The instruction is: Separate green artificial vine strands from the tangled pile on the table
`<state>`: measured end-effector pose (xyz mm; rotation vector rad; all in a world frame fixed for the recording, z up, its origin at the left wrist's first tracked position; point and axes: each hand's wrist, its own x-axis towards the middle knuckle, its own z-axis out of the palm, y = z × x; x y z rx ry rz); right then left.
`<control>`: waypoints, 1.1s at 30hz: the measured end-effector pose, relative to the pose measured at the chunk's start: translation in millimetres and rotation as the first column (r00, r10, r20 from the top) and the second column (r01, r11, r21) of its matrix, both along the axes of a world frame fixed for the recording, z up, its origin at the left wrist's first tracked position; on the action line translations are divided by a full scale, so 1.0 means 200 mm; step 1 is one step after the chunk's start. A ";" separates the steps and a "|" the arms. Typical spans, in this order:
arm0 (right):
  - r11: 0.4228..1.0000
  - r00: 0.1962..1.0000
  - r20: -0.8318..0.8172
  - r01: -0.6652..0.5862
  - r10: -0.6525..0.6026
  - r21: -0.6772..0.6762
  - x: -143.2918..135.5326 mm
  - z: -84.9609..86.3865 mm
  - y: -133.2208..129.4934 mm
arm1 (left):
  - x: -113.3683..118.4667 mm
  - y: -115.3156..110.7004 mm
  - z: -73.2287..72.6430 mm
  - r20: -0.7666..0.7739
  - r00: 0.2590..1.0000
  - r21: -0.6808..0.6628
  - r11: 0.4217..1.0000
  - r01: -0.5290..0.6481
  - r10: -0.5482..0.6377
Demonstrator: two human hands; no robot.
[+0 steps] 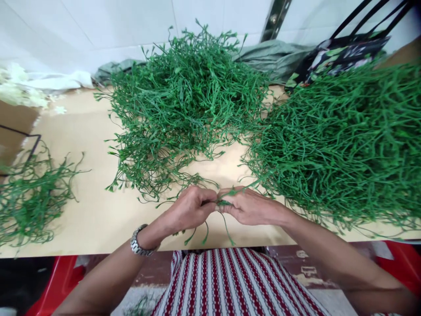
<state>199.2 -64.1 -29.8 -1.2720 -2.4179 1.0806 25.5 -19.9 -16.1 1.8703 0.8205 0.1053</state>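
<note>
Near the table's front edge my two hands meet, fingertips touching. My left hand (pixel 194 208), below a metal watch, is closed in a pinch on a thin green plastic stem. My right hand (pixel 248 206) pinches green stems (pixel 226 224) too, some hanging below the fingers and one crossing over its back. Just beyond the hands lies a loose heap of green stems with small budded tips (pixel 184 96). A larger, denser pile of green stems (pixel 342 149) covers the right side of the table.
A smaller green bunch (pixel 36 202) lies at the left of the table (pixel 88 210), by a cardboard box (pixel 13 131). Pale flowers (pixel 19 87) sit behind it. A black patterned bag (pixel 345 57) stands at the back right. Red stools (pixel 59 281) show below the edge.
</note>
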 end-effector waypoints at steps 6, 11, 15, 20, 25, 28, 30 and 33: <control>0.961 0.923 -0.351 -0.226 0.158 -0.162 0.03 0.00 -0.01 | -0.03 -0.01 0.06 0.140 0.978 -0.427 0.883 0.198 -0.151; 0.916 0.803 -0.579 -0.329 0.144 -0.229 0.02 -0.03 -0.01 | -0.03 -0.03 0.04 0.262 0.965 -0.625 0.762 0.168 0.002; 0.905 0.751 -0.660 -0.304 0.034 -0.299 -0.01 -0.07 -0.02 | -0.03 -0.05 0.00 0.256 0.953 -0.692 0.719 0.063 0.163; 0.810 0.648 -0.730 -0.300 -0.215 -0.504 -0.02 -0.10 -0.06 | -0.05 -0.07 -0.05 0.242 0.883 -0.820 0.572 -0.035 0.401; 0.834 0.349 -0.813 -0.131 -0.466 -0.535 0.05 -0.08 -0.05 | -0.06 -0.04 -0.07 0.275 0.654 -0.875 0.466 -0.134 0.705; 0.879 0.529 -0.736 0.042 -0.422 -0.474 0.06 -0.08 -0.02 | -0.04 -0.02 -0.06 0.272 0.661 -0.837 0.511 -0.196 0.699; 0.913 0.649 -0.671 0.093 -0.358 -0.397 0.06 -0.06 -0.01 | -0.03 -0.01 -0.05 0.267 0.656 -0.815 0.529 -0.237 0.706; 0.957 0.753 -0.592 0.199 -0.288 -0.212 0.10 0.01 -0.04 | -0.02 -0.01 -0.01 0.232 0.671 -0.797 0.533 -0.284 0.704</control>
